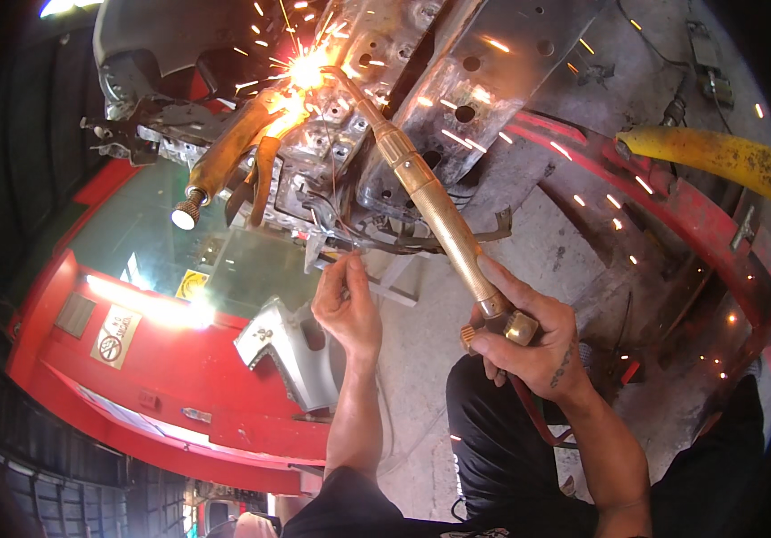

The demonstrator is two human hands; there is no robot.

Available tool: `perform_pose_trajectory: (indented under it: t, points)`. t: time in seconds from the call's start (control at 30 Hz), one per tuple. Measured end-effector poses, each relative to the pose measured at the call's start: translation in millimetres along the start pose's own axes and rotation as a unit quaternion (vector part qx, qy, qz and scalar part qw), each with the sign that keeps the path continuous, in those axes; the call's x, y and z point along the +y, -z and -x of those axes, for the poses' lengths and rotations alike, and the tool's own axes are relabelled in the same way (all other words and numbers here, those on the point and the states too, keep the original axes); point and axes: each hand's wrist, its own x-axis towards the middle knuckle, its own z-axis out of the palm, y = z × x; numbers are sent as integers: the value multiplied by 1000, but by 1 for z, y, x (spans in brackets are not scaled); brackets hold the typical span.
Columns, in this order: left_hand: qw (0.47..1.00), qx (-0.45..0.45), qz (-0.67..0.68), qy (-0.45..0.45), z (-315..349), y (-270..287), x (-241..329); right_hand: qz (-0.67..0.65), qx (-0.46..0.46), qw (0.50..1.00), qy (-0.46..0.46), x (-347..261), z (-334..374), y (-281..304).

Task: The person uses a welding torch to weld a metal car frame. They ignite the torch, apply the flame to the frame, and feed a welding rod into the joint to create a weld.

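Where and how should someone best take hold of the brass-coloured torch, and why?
Probably by the lower end of its knurled barrel, coming from the lower right, as the right hand does. The torch slants up and left toward bright sparks, so that end sits farther from the heat; the texture should help grip.

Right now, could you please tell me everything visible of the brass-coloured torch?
The brass-coloured torch has a long knurled handle, a ribbed collar and a slim metal neck, with a valve knob at its lower end. It slants from lower right to upper left, gripped near its lower end by the right hand. Below that hand hangs a reddish hose. Glare hides whether the tip touches metal; sparks fly around it.
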Motion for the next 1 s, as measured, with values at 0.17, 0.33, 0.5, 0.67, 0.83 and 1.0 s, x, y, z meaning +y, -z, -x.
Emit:
perform_pose_trajectory:
  t: [0.17, 0.33, 0.5, 0.67, 0.83, 1.0]
  points:
    - [1000, 1, 14, 0, 0, -1, -1, 1, 2, 1000, -3, 1, 1, -1]
    - [1000, -5, 13, 12, 0, -1, -1, 1, -1, 1000, 4, 1, 1, -2]
    - [999, -6, 27, 16, 1, -3, 0, 5, 2, 1000, 9, 3, 1, -2]
    - [1000, -5, 14, 23, 1, -2, 2, 12, 3, 1000, 11, 3, 1, -1]
    - [1000, -4, 13, 13, 3, -5, 4, 15, 1, 1000, 14, 2, 1, -1]
    - [1000, -4, 10, -5, 6, -6, 1, 6, 5, 1000, 12, 4, 0, -1]
